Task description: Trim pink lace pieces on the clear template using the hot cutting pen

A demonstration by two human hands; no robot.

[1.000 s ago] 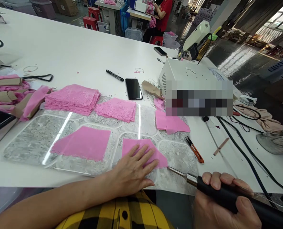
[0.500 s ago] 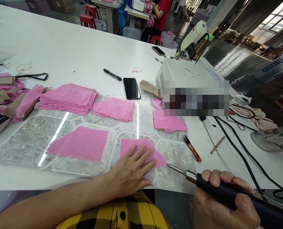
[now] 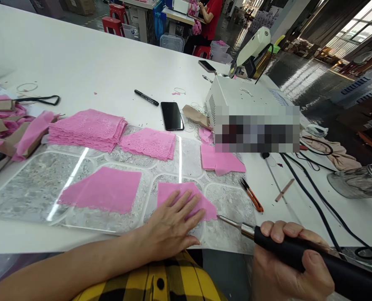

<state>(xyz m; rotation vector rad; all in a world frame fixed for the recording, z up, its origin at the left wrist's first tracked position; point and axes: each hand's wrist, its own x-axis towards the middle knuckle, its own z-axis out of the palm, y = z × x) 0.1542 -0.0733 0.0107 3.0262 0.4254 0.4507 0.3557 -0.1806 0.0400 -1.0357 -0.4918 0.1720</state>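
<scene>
My left hand (image 3: 176, 217) lies flat with fingers spread on a pink fabric piece (image 3: 204, 205), pressing it to the clear marbled sheet (image 3: 229, 234) on the table. Wrapped in my right hand (image 3: 294, 259) is a black-handled tool with a pointed metal tip (image 3: 232, 220). That tip is at the right corner of the fabric under my left hand; whether it touches cannot be made out. To the left lies another pink fabric piece (image 3: 106, 190), flat. Behind stand a tall stack of pink lace fabric (image 3: 87, 129) and a lower lace stack (image 3: 150, 143). More plain pink pieces (image 3: 221, 161) lie at right.
A white box-shaped machine (image 3: 245, 96) stands behind, its front blurred out. Orange thread snips (image 3: 251, 195), black cables (image 3: 314, 205) and a glass jar (image 3: 355, 182) are at right. A phone (image 3: 171, 116) and a marker (image 3: 146, 97) lie behind the stacks. A person in red (image 3: 212, 16) sits far off.
The view has shifted very slightly. The tool's tip has crept a little left, staying at the fabric's corner; my left hand keeps its place on the cloth.
</scene>
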